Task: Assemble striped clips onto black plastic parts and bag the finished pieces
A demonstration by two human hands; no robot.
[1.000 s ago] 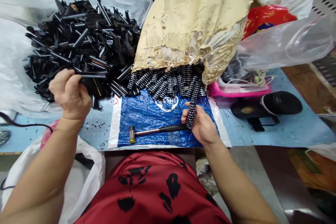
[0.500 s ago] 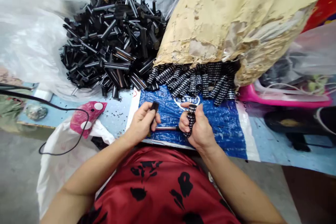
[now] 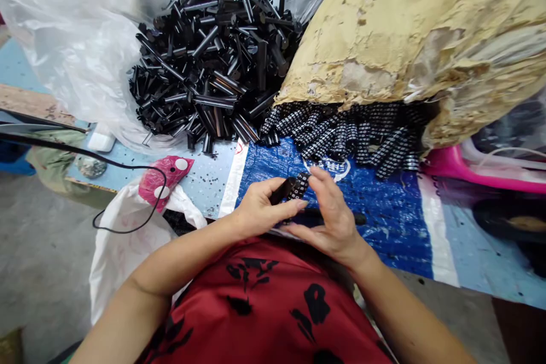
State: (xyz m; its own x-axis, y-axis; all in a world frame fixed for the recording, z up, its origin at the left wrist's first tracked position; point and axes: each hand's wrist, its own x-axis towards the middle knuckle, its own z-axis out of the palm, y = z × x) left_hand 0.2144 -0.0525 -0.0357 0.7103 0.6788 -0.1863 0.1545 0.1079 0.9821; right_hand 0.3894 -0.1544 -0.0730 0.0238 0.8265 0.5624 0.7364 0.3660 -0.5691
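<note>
My left hand point(image 3: 260, 207) is closed around a dark plastic piece point(image 3: 280, 192) and a black piece with white lettering point(image 3: 299, 185), which sit side by side near its thumb. Close by on the right is my right hand point(image 3: 335, 219), its fingers spread and curved. Its index fingertip is at the upper end of the lettered piece; whether it touches is unclear. Beneath both hands lies a slim rod-like tool with a black end point(image 3: 359, 218), partly hidden. Behind the hands, lettered black tubes point(image 3: 323, 139) spill from a worn yellow sack point(image 3: 362, 34).
A heap of glossy black plastic tubes point(image 3: 213, 68) lies at the back left on clear plastic point(image 3: 85, 57). A blue woven sheet point(image 3: 396, 227) covers the table's front. A pink pouch point(image 3: 164, 179) and a black cable point(image 3: 128, 168) are at left, a pink tray point(image 3: 490, 176) at right.
My hands have come together. The lettered piece, before in my right hand, is now in my left beside the dark piece. My right fingers have opened, and the view has shifted left.
</note>
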